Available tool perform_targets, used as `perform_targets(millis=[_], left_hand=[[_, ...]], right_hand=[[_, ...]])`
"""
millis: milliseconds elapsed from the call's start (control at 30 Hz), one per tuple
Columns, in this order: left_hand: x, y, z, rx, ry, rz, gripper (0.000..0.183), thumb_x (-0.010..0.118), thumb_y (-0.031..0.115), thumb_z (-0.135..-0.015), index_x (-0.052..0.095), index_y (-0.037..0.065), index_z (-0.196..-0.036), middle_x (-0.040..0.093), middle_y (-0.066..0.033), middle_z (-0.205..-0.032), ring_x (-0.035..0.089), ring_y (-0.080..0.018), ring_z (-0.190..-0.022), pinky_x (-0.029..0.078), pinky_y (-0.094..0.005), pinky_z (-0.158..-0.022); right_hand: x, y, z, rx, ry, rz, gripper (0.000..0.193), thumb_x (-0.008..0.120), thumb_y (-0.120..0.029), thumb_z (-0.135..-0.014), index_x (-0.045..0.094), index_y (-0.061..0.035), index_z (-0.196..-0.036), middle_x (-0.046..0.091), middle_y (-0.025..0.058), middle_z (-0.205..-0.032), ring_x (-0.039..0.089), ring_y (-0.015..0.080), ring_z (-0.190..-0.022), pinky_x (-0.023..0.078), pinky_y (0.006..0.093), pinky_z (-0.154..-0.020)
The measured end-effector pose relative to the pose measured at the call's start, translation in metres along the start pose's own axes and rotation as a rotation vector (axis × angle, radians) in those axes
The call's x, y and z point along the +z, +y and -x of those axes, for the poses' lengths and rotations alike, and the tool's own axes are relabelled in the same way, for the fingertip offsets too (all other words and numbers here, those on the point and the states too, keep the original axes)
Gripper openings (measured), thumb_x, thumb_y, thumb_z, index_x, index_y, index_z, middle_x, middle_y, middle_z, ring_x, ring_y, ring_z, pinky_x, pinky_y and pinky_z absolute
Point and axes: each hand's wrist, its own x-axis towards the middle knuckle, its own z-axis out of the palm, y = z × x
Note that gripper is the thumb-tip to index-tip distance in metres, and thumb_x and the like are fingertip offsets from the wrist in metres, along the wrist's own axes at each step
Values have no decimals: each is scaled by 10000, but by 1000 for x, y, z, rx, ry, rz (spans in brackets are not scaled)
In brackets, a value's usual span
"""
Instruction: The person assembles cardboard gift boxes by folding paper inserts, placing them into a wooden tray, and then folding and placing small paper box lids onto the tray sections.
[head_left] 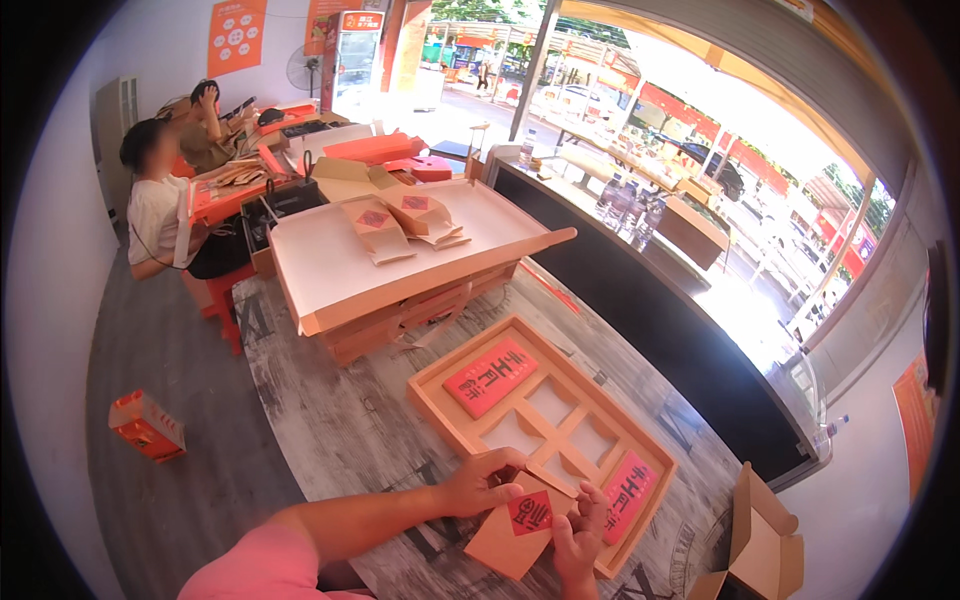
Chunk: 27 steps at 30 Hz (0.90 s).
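Note:
Close to the table's near edge, both hands hold a brown kraft paper packet (pixel 505 540) with a red diamond label on its front. My left hand (pixel 482 483) pinches its upper left edge. On the other side, my right hand (pixel 580 530) has its thumb against the packet's right edge and its fingers bent behind. Just beyond lies a shallow brown cardboard tray (pixel 432 398) divided into compartments. A flat red-topped box (pixel 490 377) fills its far left part, and another red-topped box (pixel 630 492) its right part. Between them several compartments show white bottoms.
A large white-lined cardboard lid (pixel 330 265) rests on stacked boxes, bearing several kraft packets (pixel 378 228). An open carton (pixel 765 535) stands at lower right. A red-orange bag (pixel 147 425) is on the floor. Two people (pixel 155 195) sit at the far left. Bottles (pixel 625 205) line the counter.

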Motion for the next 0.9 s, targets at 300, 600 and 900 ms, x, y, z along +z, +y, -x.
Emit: perform_targets(millis=[300, 600, 900], left_hand=[[-3, -16, 10, -45, 19, 204, 474, 687, 250, -1005, 421, 54, -1345, 588, -137, -1293, 606, -186, -1174, 515, -359, -997], [-2, -5, 0, 24, -16, 147, 300, 695, 157, -974, 562, 39, -1215, 601, -93, -1239, 596, -123, -1039, 505, -268, -861], [1, 11, 3, -129, -55, 16, 300, 712, 204, -959, 586, 32, -1169, 624, -105, -1201, 595, -175, -1119, 471, -324, -977]], right_hand=[[-7, -1, -4, 61, -161, 48, 421, 619, -64, -1020, 435, -23, -1397, 678, 55, -904, 677, 148, -893, 510, 253, -766], [-5, 4, -5, 42, -146, -17, 301, 649, -97, -1016, 500, -25, -1268, 543, 114, -1313, 630, 172, -1035, 529, 287, -822], [-2, -7, -2, 46, -99, 70, 214, 637, 11, -946, 523, -15, -1126, 546, 130, -1245, 604, 160, -1019, 515, 290, -868]])
